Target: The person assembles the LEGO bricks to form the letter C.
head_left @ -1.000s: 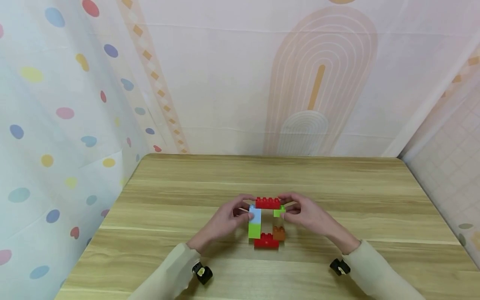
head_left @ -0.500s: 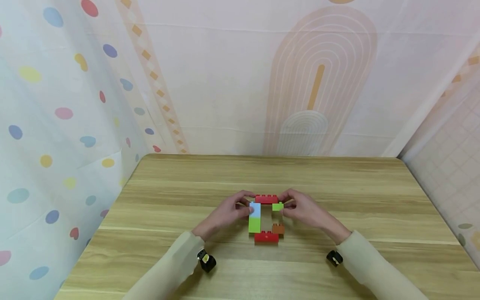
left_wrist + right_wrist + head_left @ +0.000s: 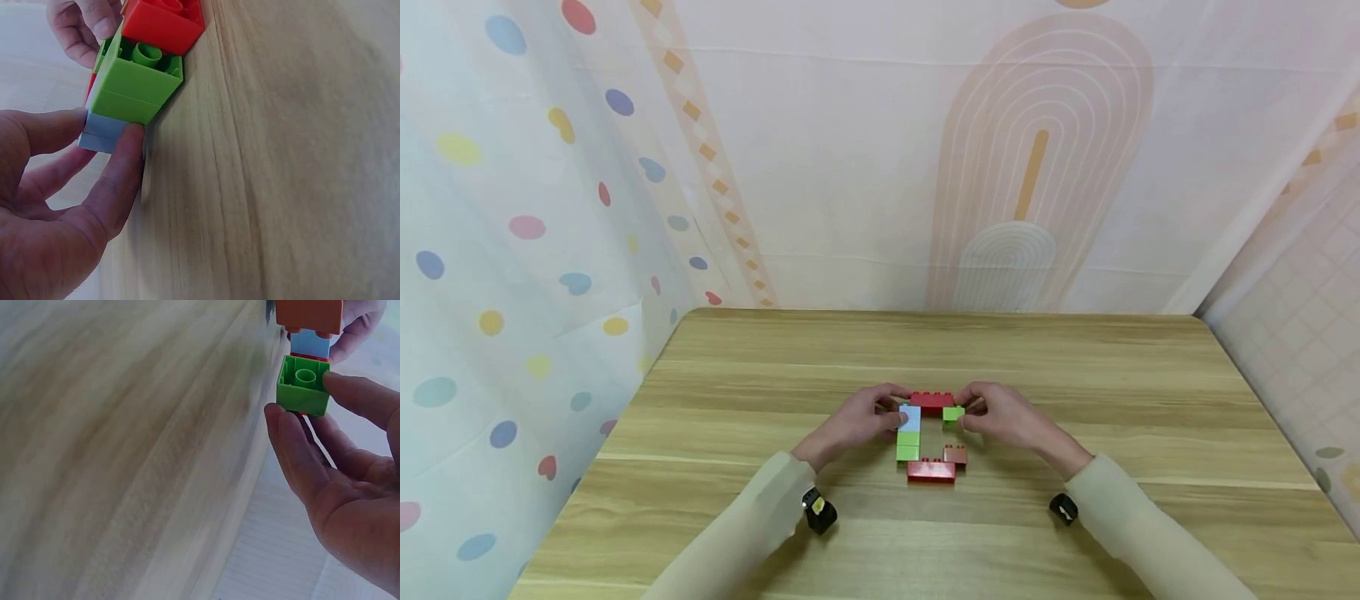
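Observation:
Several toy building bricks form a ring in the middle of the table. My left hand (image 3: 850, 423) pinches the light blue brick (image 3: 913, 421) at the ring's left between thumb and fingers. Green bricks (image 3: 134, 90) adjoin it on the near side. On the right, my right hand (image 3: 1015, 421) pinches a small green brick (image 3: 303, 397), whose hollow underside shows in the right wrist view. A long red brick (image 3: 932, 403) spans the far side, close to both hands' fingertips. Nearest me lie another long red brick (image 3: 931, 472) and an orange-brown brick (image 3: 956, 455), with a gap up to the small green one.
The wooden table (image 3: 760, 358) surrounds the bricks on all sides. Behind it hangs a patterned curtain (image 3: 850, 167), and a dotted one (image 3: 550, 275) hangs at the left. Black wrist cameras sit at both cuffs.
Both hands and the bricks have shifted slightly away from me, mostly in the first half second. The two grips look the same throughout.

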`<state>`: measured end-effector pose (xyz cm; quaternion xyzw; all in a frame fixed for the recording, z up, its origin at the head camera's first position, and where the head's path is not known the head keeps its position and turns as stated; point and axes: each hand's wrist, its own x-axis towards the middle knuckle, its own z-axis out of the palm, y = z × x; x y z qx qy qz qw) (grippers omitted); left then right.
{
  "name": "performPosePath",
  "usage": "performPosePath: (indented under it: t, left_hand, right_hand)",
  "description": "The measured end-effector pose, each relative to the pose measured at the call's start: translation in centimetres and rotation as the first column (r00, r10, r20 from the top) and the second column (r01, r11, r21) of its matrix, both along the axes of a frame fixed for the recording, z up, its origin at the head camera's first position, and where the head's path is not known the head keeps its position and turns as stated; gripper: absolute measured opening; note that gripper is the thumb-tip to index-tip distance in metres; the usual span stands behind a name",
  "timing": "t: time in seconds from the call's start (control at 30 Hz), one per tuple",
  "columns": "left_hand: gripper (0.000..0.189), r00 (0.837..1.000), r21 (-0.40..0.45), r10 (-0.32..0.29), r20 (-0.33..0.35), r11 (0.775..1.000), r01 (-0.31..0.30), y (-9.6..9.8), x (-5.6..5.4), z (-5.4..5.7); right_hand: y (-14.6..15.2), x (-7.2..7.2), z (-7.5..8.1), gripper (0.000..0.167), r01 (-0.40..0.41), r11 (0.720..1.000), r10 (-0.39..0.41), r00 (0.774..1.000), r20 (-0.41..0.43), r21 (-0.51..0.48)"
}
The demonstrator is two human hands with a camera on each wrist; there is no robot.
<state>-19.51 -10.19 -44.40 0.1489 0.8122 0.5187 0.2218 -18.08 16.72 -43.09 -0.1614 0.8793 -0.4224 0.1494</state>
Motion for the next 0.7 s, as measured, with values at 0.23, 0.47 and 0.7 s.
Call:
performPosePath:
  t: [0.23,0.47,0.7]
  left_hand:
    - [0.038,0.999,-0.056,-0.019,-0.036,0.998,0.017,0.24,-0.12,0.12]
    - [0.039,0.998,-0.101,-0.029,-0.047,0.995,0.025,0.43,-0.37,-0.09]
    - [0.045,0.999,-0.084,-0.022,-0.047,0.996,0.018,0.01,-0.1,-0.13]
  right_hand:
    - [0.03,-0.31,0.0,0.024,-0.016,1.0,0.016,1.0,0.003,0.023]
    - [-0.02,-0.58,-0.19,0.025,-0.021,0.999,0.02,1.0,0.011,0.041]
    - [0.32,-0.11,-0.05,0.035,-0.003,1.0,0.003,1.0,0.001,0.027]
